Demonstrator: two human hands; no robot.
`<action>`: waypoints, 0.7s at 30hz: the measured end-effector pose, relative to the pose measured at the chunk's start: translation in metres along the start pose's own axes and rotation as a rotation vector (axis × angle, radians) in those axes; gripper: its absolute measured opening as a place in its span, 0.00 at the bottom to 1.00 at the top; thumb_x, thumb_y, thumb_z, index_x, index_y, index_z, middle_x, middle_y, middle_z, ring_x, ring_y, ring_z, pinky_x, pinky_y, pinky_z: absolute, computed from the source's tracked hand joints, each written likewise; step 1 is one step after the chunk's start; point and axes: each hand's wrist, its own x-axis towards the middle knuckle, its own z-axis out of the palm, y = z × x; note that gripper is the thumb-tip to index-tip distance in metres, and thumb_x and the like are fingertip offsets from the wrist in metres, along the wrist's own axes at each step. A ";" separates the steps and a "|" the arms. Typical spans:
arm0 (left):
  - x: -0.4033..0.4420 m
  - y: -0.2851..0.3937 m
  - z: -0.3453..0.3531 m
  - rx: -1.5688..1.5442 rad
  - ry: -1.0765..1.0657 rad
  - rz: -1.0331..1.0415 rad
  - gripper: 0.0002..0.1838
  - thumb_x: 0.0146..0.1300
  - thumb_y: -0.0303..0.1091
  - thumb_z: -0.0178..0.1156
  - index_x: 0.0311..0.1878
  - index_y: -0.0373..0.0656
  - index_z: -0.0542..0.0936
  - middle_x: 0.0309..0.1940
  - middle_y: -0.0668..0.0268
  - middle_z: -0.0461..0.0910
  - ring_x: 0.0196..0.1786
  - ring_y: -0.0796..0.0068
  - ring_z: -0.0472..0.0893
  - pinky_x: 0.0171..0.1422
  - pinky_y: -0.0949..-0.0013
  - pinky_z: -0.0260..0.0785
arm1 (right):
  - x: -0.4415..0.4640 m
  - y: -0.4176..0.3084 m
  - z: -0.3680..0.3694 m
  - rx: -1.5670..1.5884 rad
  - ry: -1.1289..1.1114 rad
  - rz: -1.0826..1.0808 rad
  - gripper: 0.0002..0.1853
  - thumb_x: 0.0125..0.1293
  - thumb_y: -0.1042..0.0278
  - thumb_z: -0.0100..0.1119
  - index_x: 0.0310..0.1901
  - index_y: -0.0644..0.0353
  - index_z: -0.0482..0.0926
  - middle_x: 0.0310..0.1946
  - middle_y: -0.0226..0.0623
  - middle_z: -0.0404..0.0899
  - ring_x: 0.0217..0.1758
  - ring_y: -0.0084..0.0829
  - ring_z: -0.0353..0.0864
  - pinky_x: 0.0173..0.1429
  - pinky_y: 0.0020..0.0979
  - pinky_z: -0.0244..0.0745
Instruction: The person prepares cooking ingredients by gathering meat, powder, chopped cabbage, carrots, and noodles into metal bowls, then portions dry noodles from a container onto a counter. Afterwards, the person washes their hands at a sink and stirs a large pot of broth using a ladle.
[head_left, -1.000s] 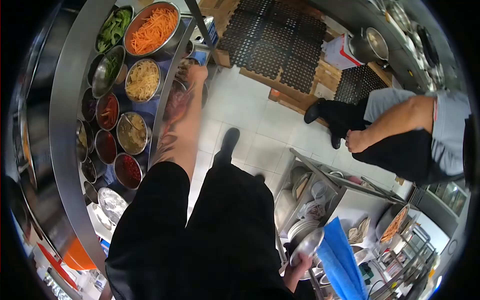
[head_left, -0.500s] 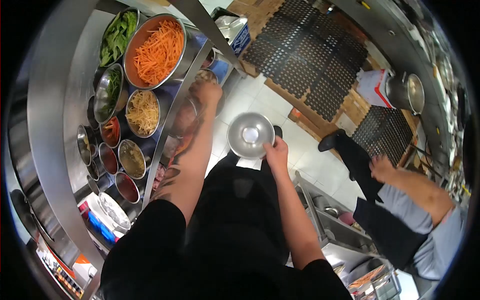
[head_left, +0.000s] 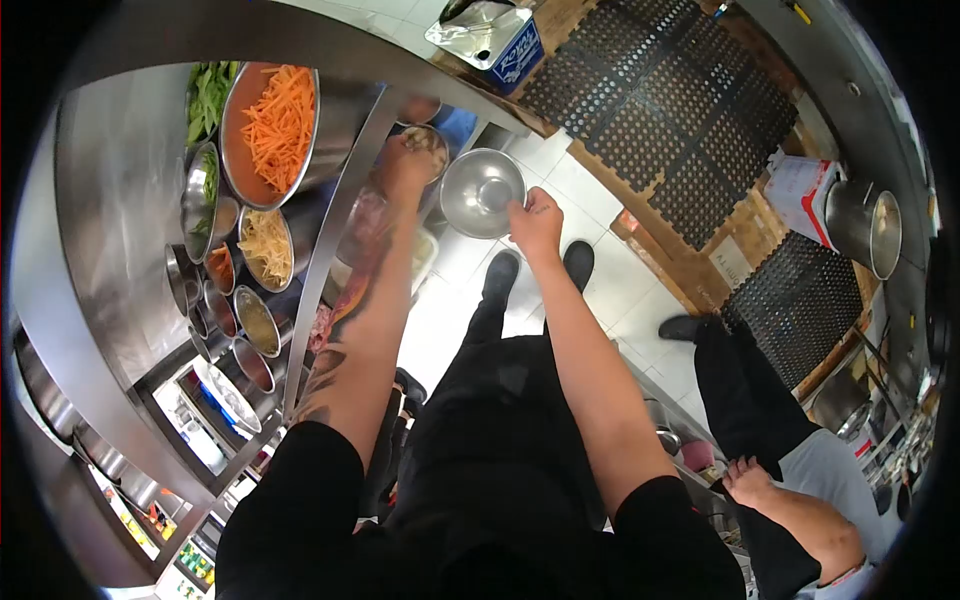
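Observation:
My right hand (head_left: 537,228) grips the rim of an empty metal bowl (head_left: 482,193), tilted so its inside shows, above the floor beside the lower shelf. My left hand (head_left: 405,165) reaches under the steel shelf edge to a bowl of pale pieces (head_left: 432,150); its fingers are blurred and partly hidden at that bowl. Below my left forearm, raw reddish meat (head_left: 321,328) shows on the lower level. On the upper shelf stand bowls of shredded carrot (head_left: 277,130), pale yellow shreds (head_left: 266,245) and green leaves (head_left: 210,98).
A person's hand (head_left: 748,482) is at the lower right, near dark trousers. Black perforated mats (head_left: 670,100) lie on wood at the top. A pot (head_left: 862,225) stands beside a white and red box (head_left: 803,195). A blue-labelled tin (head_left: 495,45) is at the top.
My right hand has brought the metal bowl from the lower right rack up beside my left hand. My left hand stays at the lower shelf's bowl. The view has shifted, and the other person appears lower.

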 end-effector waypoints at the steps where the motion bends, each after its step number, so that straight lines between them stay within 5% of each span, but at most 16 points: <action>1: 0.005 0.003 0.000 -0.045 -0.062 -0.168 0.28 0.53 0.41 0.74 0.56 0.36 0.83 0.52 0.46 0.86 0.54 0.48 0.86 0.58 0.55 0.78 | 0.001 -0.001 0.001 0.010 0.001 0.007 0.14 0.56 0.68 0.63 0.23 0.62 0.67 0.14 0.40 0.67 0.20 0.32 0.64 0.29 0.39 0.66; 5: 0.037 0.004 0.017 -0.316 -0.011 -0.492 0.24 0.55 0.40 0.74 0.49 0.31 0.85 0.49 0.49 0.87 0.48 0.54 0.88 0.53 0.57 0.80 | -0.001 -0.001 -0.004 0.022 -0.009 0.043 0.15 0.57 0.67 0.63 0.23 0.62 0.66 0.14 0.38 0.68 0.19 0.32 0.67 0.29 0.38 0.67; 11: 0.059 -0.009 0.038 -0.602 0.080 -0.555 0.16 0.55 0.35 0.73 0.43 0.33 0.85 0.42 0.56 0.87 0.37 0.64 0.86 0.44 0.64 0.79 | -0.012 -0.013 -0.010 0.121 0.002 0.118 0.14 0.59 0.70 0.62 0.23 0.62 0.66 0.15 0.37 0.69 0.15 0.30 0.71 0.25 0.37 0.70; 15: 0.032 -0.014 0.028 -0.772 0.123 -0.503 0.13 0.55 0.33 0.73 0.39 0.35 0.84 0.39 0.60 0.87 0.31 0.69 0.86 0.40 0.67 0.79 | -0.008 -0.002 0.009 0.098 0.048 0.084 0.13 0.60 0.72 0.61 0.24 0.62 0.66 0.15 0.37 0.70 0.15 0.29 0.73 0.23 0.37 0.71; 18: -0.040 0.009 -0.023 -0.933 -0.110 -0.321 0.12 0.60 0.32 0.68 0.42 0.32 0.85 0.38 0.63 0.87 0.34 0.71 0.86 0.42 0.67 0.79 | -0.006 -0.006 0.030 0.295 0.069 0.084 0.13 0.60 0.71 0.61 0.24 0.62 0.67 0.15 0.39 0.70 0.15 0.30 0.73 0.24 0.37 0.71; 20: -0.051 -0.019 -0.010 -0.518 -0.238 0.039 0.20 0.65 0.38 0.64 0.52 0.31 0.85 0.46 0.45 0.88 0.54 0.54 0.86 0.59 0.56 0.76 | 0.003 0.005 0.045 0.245 0.117 0.013 0.13 0.60 0.71 0.62 0.25 0.62 0.68 0.16 0.38 0.71 0.15 0.30 0.74 0.24 0.37 0.71; 21: -0.051 -0.018 -0.015 -0.517 -0.236 0.038 0.20 0.65 0.38 0.64 0.52 0.31 0.85 0.46 0.45 0.88 0.54 0.54 0.86 0.59 0.56 0.76 | 0.003 0.004 0.048 0.191 0.166 -0.057 0.12 0.60 0.71 0.62 0.25 0.62 0.68 0.16 0.38 0.71 0.15 0.29 0.74 0.24 0.37 0.71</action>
